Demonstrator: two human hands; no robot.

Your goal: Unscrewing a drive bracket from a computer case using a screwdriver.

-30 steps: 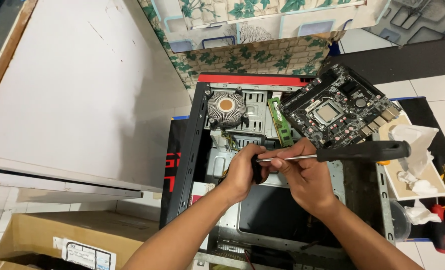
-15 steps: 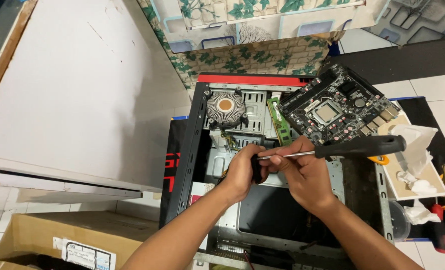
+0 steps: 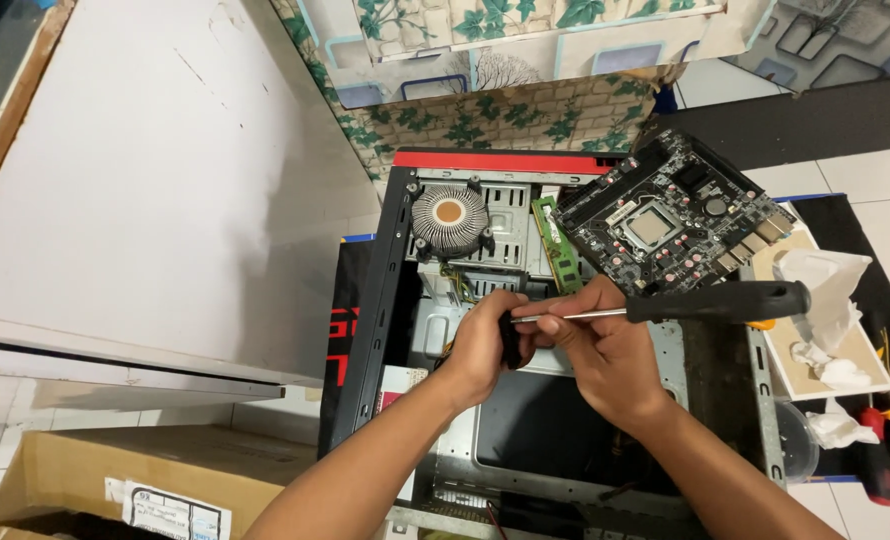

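Screwdriver (image 3: 665, 305) pinched in right hand (image 3: 605, 355); left hand (image 3: 485, 345) grips a black part.

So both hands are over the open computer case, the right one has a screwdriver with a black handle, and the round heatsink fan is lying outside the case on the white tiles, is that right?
Not quite. In the head view the round heatsink fan sits inside the open computer case, near its far end, not on the tiles. The rest holds: the left hand and right hand are over the case, and the right one holds the screwdriver with the black handle.
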